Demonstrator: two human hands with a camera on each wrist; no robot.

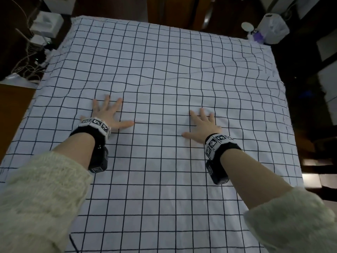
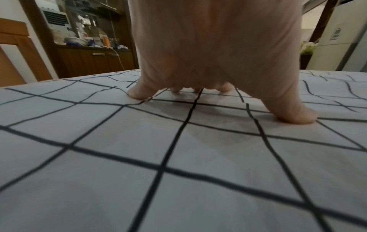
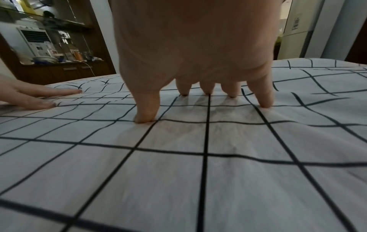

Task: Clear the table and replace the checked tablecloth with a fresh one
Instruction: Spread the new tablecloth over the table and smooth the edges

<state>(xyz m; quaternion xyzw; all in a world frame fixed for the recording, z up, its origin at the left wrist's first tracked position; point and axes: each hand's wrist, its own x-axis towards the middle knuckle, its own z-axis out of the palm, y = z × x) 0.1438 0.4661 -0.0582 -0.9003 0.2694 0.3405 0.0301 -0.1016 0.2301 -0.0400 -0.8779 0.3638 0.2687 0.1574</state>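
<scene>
A white tablecloth (image 1: 164,73) with a black checked grid covers the whole table. My left hand (image 1: 109,115) lies flat on it left of the middle, fingers spread and straight. Right of the middle, my right hand (image 1: 202,125) presses down the same way. From the left wrist view the left hand (image 2: 214,62) stands over the tablecloth (image 2: 139,157) on its fingertips. The right wrist view has the right hand (image 3: 198,55) pressing the tablecloth (image 3: 178,172), with the left hand (image 3: 29,95) flat at the far left. The cloth ripples toward the far right corner.
Nothing stands on the cloth. White boxes and cables (image 1: 43,28) sit beyond the far left corner. A white plastic-wrapped object (image 1: 273,30) stands past the far right corner. A dark wooden sideboard (image 2: 89,61) with dishes lines the far wall.
</scene>
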